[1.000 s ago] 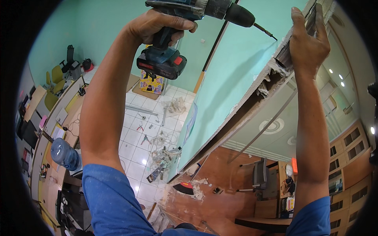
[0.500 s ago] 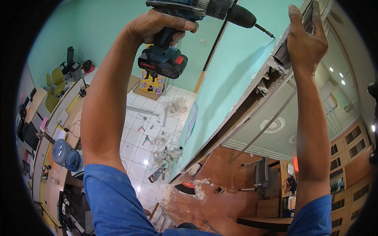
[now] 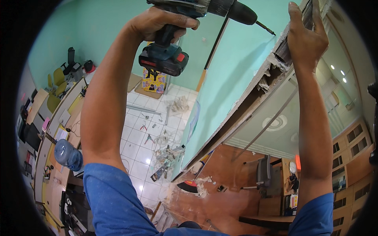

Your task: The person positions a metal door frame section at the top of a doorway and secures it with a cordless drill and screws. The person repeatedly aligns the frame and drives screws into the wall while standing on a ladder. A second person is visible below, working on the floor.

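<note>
My left hand (image 3: 163,23) is wrapped round the handle of a cordless drill (image 3: 166,53), its battery pack hanging below. From the black chuck a thin bit (image 3: 265,28) points right, its tip at or very near the mint-green wall panel (image 3: 240,74) close to the broken edge. Whether the tip touches is hard to tell. My right hand (image 3: 308,47) grips the cut end of the wall (image 3: 282,51), thumb and fingers on either side of it. Below, the end shows ragged board and a dark hollow (image 3: 240,112).
Left stands a long desk row with a blue water jug (image 3: 67,153). Pliers (image 3: 149,138), wire and rubble (image 3: 169,157) lie on white tiles (image 3: 136,149). Right of the wall are a brown floor (image 3: 232,177), an office chair (image 3: 262,173) and cabinets (image 3: 354,145).
The drill and both hands hold nearly the same pose. The bit tip sits slightly higher in the picture, and the room below has shifted a little with my head.
</note>
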Demonstrator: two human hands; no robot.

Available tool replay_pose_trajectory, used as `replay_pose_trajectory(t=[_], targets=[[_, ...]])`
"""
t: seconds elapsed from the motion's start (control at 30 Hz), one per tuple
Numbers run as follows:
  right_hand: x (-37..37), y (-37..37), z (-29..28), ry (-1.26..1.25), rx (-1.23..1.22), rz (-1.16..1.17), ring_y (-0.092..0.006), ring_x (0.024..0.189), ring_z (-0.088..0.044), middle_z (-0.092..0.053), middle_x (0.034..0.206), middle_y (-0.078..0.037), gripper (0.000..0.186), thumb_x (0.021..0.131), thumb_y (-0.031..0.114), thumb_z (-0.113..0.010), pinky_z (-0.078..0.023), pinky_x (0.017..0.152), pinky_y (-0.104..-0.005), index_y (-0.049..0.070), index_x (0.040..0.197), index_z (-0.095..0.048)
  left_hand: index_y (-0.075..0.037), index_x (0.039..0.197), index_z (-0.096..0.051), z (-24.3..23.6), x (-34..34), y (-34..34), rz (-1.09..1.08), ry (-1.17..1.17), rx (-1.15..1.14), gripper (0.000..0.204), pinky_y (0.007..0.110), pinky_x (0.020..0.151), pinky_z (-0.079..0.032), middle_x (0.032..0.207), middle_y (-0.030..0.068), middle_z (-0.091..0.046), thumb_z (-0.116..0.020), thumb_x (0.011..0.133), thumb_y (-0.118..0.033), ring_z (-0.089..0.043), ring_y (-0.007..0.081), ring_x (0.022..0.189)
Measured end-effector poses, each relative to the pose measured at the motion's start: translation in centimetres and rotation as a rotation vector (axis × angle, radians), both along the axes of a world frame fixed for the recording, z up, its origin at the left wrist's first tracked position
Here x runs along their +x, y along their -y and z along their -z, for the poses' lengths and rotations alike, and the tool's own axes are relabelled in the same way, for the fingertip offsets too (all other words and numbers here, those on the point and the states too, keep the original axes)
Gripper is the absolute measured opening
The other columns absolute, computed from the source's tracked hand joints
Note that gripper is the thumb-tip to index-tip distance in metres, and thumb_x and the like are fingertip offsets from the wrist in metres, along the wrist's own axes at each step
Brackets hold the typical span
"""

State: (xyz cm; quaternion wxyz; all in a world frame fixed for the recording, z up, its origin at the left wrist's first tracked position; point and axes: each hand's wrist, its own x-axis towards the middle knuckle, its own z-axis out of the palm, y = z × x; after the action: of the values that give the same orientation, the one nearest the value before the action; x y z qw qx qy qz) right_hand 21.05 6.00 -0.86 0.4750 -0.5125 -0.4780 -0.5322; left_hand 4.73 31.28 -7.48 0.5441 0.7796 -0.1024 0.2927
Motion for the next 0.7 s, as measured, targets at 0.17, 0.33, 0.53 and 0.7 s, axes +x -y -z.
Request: replay_pose_trajectory(t=[0.17,0.33,0.53,0.7], targets=[[0.1,0.0,0.0,0.019,-0.024,-0.064,-0.0297,0.133,-0.054,-0.058,0.142,-0.023,0.059,0.094,0.015,-0.067,-0.038,0.114,-0.0366,0.0,0.148,-0.048,-0.002,0.093,-0.07,0.3,0.3,-0.1,0.08,-0.019,-0.059,0.018,0.029,0.056,-0.053,0.077,0.0048,-0.068,-0.082,0.08,-0.007,-0.063,0.0137,0.062],[-0.3,-0.4,0.5,0.058,0.039,-0.006,-0.0302,0.133,-0.054,-0.058,0.141,-0.022,0.06,0.094,0.015,-0.068,-0.038,0.115,-0.0361,-0.001,0.148,-0.047,-0.001,0.095,-0.07,0.8,0.5,0.0,0.012,-0.004,0.099,0.024,0.027,0.052,-0.049,0.07,0.0051,-0.064,-0.08,0.083,-0.02,-0.059,0.0128,0.056],[0.5,0.0,-0.2,0.04,-0.009,0.003,-0.0301,0.134,-0.054,-0.057,0.143,-0.023,0.058,0.094,0.013,-0.068,-0.038,0.115,-0.0358,-0.001,0.146,-0.048,0.0,0.097,-0.07,1.0,0.4,0.2,-0.043,0.003,0.156,0.028,0.027,0.05,-0.047,0.066,0.0047,-0.062,-0.077,0.084,-0.024,-0.056,0.0121,0.053],[0.6,-0.1,-0.1,0.06,0.018,-0.027,-0.0307,0.133,-0.055,-0.057,0.142,-0.023,0.057,0.094,0.012,-0.068,-0.039,0.113,-0.0358,0.0,0.146,-0.049,0.001,0.098,-0.071,1.0,0.2,0.9,-0.036,-0.001,0.109,0.028,0.027,0.05,-0.046,0.067,0.0055,-0.063,-0.076,0.084,-0.023,-0.057,0.012,0.054]])
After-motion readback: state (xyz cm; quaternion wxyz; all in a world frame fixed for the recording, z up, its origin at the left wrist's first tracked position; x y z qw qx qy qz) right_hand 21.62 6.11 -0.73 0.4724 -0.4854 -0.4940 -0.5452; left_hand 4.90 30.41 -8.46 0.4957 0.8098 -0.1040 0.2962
